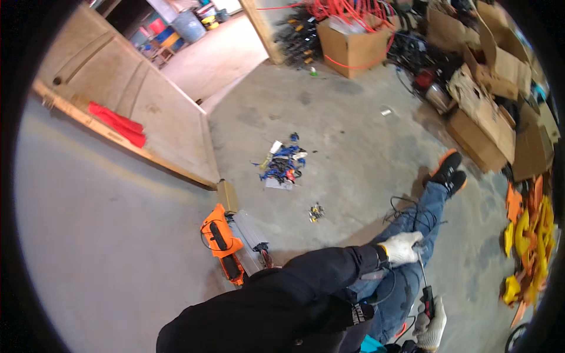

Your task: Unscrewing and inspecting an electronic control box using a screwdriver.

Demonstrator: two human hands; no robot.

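At left, a pile (316, 212) of small pieces lies clear of the legs (434, 203), presumably to keep the work area free. To its right, the gloved left hand (401, 248) is closed on a workpiece (419, 248) above the legs, apparently steadying it against the screwdriver (428, 301), whose handle the near gloved right hand (432, 325) clamps, likely for control. The screwdriver is thin-shafted with a black-and-red handle; the workpiece looks small and greyish, its detail indistinct.

Left arm's (323, 272) stretched out, gloved left hand (402, 248) over the legs (400, 294). Right hand's (432, 326) curled up just right of them.
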